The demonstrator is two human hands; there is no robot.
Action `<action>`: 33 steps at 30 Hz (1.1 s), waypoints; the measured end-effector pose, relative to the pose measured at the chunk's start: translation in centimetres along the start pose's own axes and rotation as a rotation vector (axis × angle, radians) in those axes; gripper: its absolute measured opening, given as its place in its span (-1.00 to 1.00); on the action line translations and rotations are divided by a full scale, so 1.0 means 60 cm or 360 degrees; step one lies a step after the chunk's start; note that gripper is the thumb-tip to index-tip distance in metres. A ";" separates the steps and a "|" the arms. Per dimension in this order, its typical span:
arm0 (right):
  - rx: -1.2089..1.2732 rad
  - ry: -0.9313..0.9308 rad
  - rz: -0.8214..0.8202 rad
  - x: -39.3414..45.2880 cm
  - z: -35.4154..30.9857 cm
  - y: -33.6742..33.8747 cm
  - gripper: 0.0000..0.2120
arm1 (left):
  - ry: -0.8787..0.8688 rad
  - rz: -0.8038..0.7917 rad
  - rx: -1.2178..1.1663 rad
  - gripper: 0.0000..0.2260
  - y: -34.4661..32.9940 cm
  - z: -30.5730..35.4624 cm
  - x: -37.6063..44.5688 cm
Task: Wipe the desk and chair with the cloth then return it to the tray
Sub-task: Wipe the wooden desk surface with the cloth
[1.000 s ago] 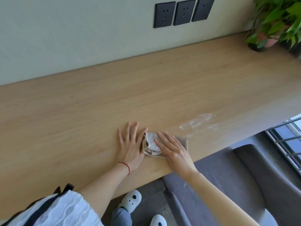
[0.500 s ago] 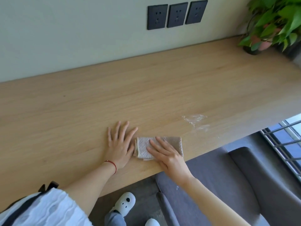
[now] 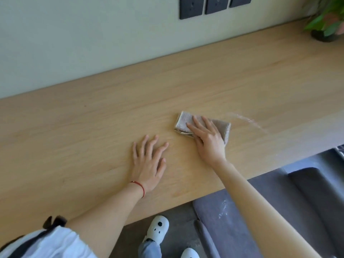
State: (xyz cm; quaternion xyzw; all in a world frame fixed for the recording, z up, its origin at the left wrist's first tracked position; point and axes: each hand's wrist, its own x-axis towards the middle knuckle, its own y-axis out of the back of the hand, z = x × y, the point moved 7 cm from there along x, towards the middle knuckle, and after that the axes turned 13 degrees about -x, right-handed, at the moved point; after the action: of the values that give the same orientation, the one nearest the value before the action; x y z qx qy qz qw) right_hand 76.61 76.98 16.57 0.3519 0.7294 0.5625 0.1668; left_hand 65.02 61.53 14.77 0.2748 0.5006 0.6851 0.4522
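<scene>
A folded beige-grey cloth point(image 3: 186, 121) lies on the long wooden desk point(image 3: 93, 127). My right hand point(image 3: 206, 138) presses flat on top of the cloth, fingers spread, covering its near half. My left hand point(image 3: 149, 164) rests flat on the bare desk to the left of the cloth, fingers apart, not touching it. A whitish smear point(image 3: 245, 121) streaks the desk just right of the cloth. The grey chair point(image 3: 279, 211) sits under the desk's front edge at lower right, with white specks on its seat. No tray is in view.
A potted plant point(image 3: 327, 25) stands at the desk's far right corner against the wall. Three dark wall sockets point(image 3: 204, 5) sit above the desk. My white slippers point(image 3: 157, 228) are on the dark floor below the desk edge.
My right hand has slid the cloth away from my left hand, farther onto the desk and toward the smear. The left hand stays flat on the desk. The camera view has shifted.
</scene>
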 end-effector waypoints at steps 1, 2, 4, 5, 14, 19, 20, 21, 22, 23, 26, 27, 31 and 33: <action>0.0017 0.0055 -0.0023 -0.015 -0.013 0.002 -0.68 | 0.0064 0.0032 -0.0012 -0.53 0.002 0.008 0.002; 0.0032 0.0100 -0.0051 -0.029 -0.016 0.008 -0.68 | 0.0136 0.0080 -0.0036 -0.55 0.003 0.021 0.006; 0.0046 0.0170 -0.0129 -0.057 0.000 0.020 -0.69 | 0.0296 0.0176 -0.0147 -0.61 -0.007 0.048 0.012; 0.0033 0.0197 -0.0160 -0.071 0.016 0.028 -0.69 | 0.0385 0.0204 -0.0202 -0.62 -0.015 0.059 0.014; -0.0288 -0.0518 0.0100 -0.123 0.317 0.134 -0.65 | 0.0450 0.0357 -0.0144 -0.53 -0.050 0.075 0.028; -0.0267 -0.0875 0.0193 -0.006 0.335 0.106 -0.65 | 0.0503 0.0333 -0.0099 -0.51 -0.043 0.081 0.031; -0.0264 -0.0801 0.0182 0.018 0.302 0.091 -0.64 | 0.0506 0.0309 -0.0091 -0.51 -0.042 0.081 0.030; -0.0257 -0.0693 0.0157 0.035 0.259 0.074 -0.63 | 0.0507 0.0286 -0.0086 -0.50 -0.040 0.084 0.030; -0.0236 -0.0572 0.0116 0.045 0.212 0.056 -0.61 | 0.0513 0.0264 -0.0089 -0.50 -0.038 0.087 0.030; -0.0195 -0.0452 0.0060 0.046 0.161 0.037 -0.59 | 0.0527 0.0246 -0.0102 -0.51 -0.035 0.090 0.028; -0.0099 -0.0050 -0.0119 0.006 0.032 0.003 -0.60 | 0.0544 0.0189 -0.0139 -0.53 -0.025 0.095 0.019; -0.0098 0.0086 -0.0166 -0.017 0.012 0.001 -0.60 | 0.0519 0.0142 -0.0117 -0.51 -0.022 0.091 0.016; -0.0168 0.0384 -0.0188 -0.092 0.062 0.033 -0.59 | 0.0163 -0.0074 0.0096 -0.43 -0.016 0.057 0.000; -0.0177 0.0223 -0.0147 -0.079 0.132 0.057 -0.62 | 0.0074 -0.0097 0.0105 -0.41 -0.011 0.048 -0.007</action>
State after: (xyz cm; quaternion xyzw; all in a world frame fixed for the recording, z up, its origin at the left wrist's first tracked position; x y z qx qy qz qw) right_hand 86.09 79.65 16.57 0.2680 0.7224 0.6169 0.1605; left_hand 67.81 62.48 15.19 0.2582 0.5415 0.6603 0.4518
